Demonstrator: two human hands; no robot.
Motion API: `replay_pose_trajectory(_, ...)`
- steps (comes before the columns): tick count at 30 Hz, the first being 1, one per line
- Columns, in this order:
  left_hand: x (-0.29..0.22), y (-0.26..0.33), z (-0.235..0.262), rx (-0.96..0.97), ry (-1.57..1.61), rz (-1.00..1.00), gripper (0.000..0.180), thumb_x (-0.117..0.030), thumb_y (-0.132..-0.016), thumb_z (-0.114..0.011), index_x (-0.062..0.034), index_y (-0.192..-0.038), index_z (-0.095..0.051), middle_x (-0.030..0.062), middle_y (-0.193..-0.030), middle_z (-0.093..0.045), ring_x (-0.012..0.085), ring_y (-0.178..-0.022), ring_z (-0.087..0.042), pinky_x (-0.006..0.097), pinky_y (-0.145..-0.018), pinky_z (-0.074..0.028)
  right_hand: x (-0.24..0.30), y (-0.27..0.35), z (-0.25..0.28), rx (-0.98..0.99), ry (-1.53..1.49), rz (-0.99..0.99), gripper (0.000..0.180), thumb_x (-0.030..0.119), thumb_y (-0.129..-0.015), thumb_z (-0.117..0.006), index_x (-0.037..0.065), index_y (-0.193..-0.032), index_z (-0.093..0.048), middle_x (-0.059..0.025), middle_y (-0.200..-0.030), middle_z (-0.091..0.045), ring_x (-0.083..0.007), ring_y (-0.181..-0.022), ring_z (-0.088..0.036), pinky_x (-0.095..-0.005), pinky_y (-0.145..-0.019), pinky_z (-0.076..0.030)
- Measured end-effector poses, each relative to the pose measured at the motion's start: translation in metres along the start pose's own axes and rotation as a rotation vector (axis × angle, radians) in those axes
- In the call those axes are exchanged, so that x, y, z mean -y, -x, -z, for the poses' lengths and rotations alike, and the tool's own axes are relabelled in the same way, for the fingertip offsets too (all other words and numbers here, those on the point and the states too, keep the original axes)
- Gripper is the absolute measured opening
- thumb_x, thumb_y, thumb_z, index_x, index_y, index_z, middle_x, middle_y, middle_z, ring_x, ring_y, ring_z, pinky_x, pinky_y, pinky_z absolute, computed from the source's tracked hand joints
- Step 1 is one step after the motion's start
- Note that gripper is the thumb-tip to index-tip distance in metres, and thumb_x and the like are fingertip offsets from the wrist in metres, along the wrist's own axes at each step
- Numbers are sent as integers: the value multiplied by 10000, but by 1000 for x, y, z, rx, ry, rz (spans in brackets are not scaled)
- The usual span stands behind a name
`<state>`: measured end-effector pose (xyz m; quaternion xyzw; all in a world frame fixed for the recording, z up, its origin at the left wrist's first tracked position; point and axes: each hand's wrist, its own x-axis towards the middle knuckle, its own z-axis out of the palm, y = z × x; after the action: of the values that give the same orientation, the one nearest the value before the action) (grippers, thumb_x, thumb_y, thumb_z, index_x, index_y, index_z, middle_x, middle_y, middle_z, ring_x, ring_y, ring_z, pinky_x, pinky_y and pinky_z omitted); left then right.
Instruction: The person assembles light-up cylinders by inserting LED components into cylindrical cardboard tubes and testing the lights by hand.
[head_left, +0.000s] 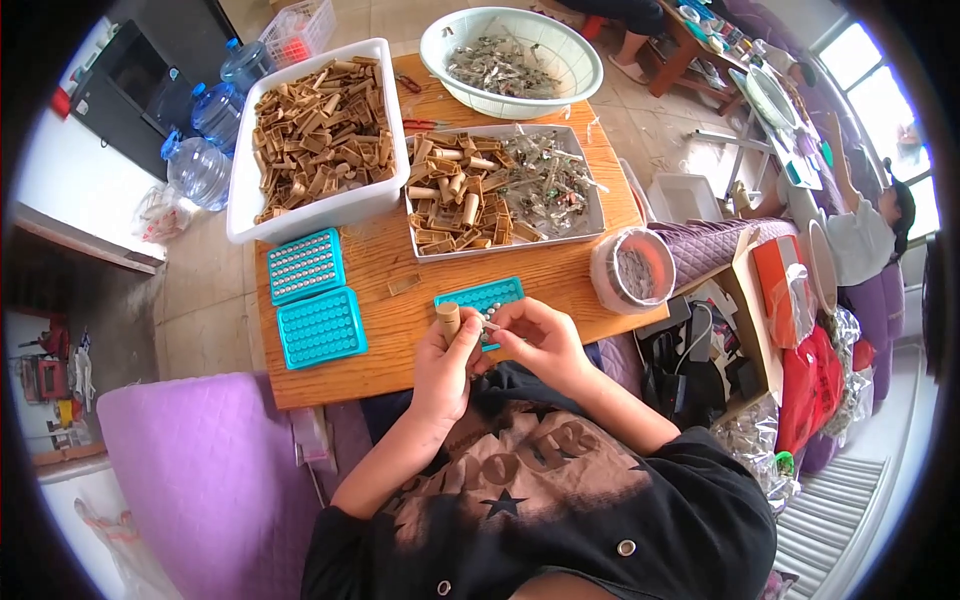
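We see the left hand [443, 362] gripping a tan tube [448, 320] upright beside the teal tray [480, 297], while the right hand [535, 335] pinches a thin silver piece [490, 326] against it.

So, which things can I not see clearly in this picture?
- Head view: the small silver part at the right hand is too small to identify.
- The teal tray near the hands is partly hidden by both hands.
- The tan tube in the left hand: its lower part is covered by the fingers.
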<state>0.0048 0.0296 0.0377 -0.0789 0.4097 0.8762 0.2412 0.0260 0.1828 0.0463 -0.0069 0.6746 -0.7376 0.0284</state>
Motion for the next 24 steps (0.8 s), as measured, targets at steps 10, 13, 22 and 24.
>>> replay_pose_trajectory(10, -10, 5, -1, 84, 10, 308, 200, -164, -946, -495, -87, -1131, -506, -52, -656, -367, 49, -527, -328, 241, -471, -347, 15, -11, 4, -55, 600, 556, 156, -28, -734, -649, 20, -870, -589, -118, -906, -625, -289, -834, -623, -346, -739, -518)
replay_pose_trajectory(13, -9, 6, 0, 118, -12, 326, 231, -161, -948, -479, -94, -1170, -484, -50, -659, -363, 51, -524, -328, 239, -464, -347, 11, -11, 4, -69, 675, 581, 152, -11, -738, -650, 20, -873, -587, -115, -942, -639, -293, -844, -627, -362, -737, -522)
replay_pose_trajectory(22, -5, 5, -2, 139, -175, 229, 219, -159, -957, -485, -72, -1157, -472, -31, -689, -410, 52, -514, -381, 215, -453, -365, 10, -13, 5, -49, 738, 612, 149, 3, -717, -654, 8, -849, -585, -124, -941, -637, -303, -851, -631, -374, -747, -524)
replay_pose_trajectory(24, -4, 5, -3, 134, -278, 176, 210, -148, -959, -480, -62, -1151, -468, -24, -705, -432, 51, -512, -404, 205, -451, -368, 12, -12, 5, -42, 787, 634, 160, 8, -705, -654, 0, -849, -584, -129, -943, -630, -308, -858, -629, -377, -758, -522)
